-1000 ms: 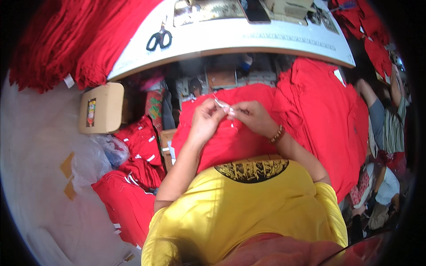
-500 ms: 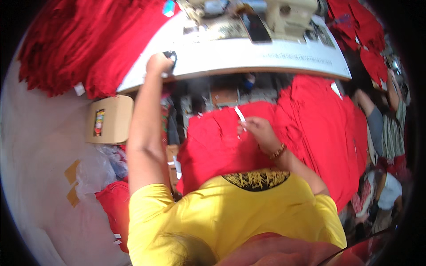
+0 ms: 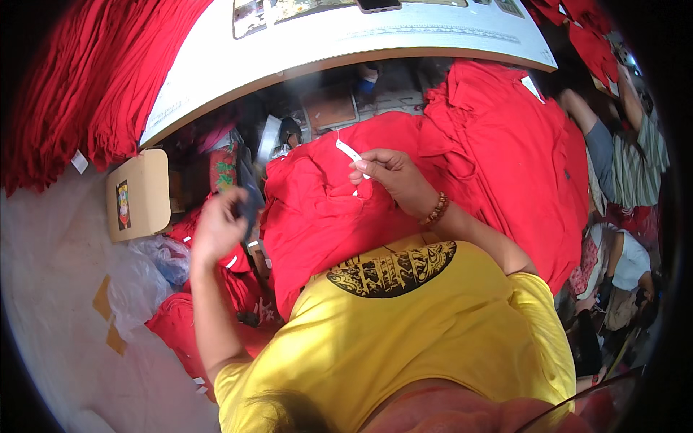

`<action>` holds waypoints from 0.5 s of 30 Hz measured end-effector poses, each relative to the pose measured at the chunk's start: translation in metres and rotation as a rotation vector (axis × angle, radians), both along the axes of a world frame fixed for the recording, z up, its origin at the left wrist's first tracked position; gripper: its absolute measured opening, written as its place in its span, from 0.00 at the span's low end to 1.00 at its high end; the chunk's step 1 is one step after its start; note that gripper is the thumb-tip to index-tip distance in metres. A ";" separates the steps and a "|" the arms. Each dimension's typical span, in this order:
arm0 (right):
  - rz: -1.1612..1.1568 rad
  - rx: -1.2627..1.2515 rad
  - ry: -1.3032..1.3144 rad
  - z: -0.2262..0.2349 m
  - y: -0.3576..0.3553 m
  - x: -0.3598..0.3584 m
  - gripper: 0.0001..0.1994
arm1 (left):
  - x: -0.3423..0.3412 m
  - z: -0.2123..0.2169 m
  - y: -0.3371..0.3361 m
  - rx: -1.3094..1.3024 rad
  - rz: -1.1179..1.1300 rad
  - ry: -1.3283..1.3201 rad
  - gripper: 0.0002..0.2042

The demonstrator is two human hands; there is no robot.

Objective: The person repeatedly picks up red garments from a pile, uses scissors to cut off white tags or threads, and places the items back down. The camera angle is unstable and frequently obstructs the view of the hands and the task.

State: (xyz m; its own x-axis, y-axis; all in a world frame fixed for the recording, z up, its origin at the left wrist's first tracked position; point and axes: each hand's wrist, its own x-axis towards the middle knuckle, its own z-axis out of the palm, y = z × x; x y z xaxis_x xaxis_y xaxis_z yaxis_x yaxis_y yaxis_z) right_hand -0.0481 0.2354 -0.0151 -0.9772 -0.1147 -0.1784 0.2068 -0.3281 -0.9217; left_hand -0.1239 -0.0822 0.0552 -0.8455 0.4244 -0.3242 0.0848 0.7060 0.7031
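Note:
My right hand (image 3: 392, 173), a beaded bracelet on its wrist, pinches a narrow white label strip (image 3: 349, 150) above the red garment (image 3: 346, 216) across my lap. A fine thread seems to stand up from the strip's far end. To the left, my left hand (image 3: 220, 225) is smeared by motion, its fingers closed round a dark blue-black hand tool (image 3: 250, 204). The blur hides what kind of tool it is. It is held at the left side of the lap garment, apart from the strip.
A white table (image 3: 303, 47) spans the far side, bearing a phone (image 3: 379, 6). Red garments (image 3: 108, 79) hang at its left; another red pile (image 3: 512, 173) lies right. A cardboard box (image 3: 141, 195) and plastic bag (image 3: 148, 267) sit left. Another person (image 3: 628, 166) is at far right.
My left hand has come back from the table edge toward my lap, carrying the dark tool. My right hand still pinches the white strip. The view has tipped downward.

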 end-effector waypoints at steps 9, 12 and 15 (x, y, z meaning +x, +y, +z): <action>0.027 -0.025 0.028 0.011 -0.005 0.001 0.08 | 0.047 0.021 0.052 -0.103 -0.269 -0.040 0.18; 0.026 -0.050 0.033 0.007 -0.007 0.001 0.07 | 0.042 0.018 0.060 -0.131 -0.295 -0.025 0.19; 0.050 0.029 0.026 0.008 -0.005 0.002 0.06 | 0.040 0.011 0.062 -0.081 -0.312 -0.019 0.19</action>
State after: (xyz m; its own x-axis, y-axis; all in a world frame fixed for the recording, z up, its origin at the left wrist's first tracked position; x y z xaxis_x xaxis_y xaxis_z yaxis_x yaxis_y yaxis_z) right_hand -0.0464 0.2305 -0.0072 -0.9747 -0.1590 -0.1570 0.1983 -0.2912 -0.9359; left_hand -0.0840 -0.0203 0.0666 -0.6719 0.6344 -0.3822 0.2935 0.7019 0.6490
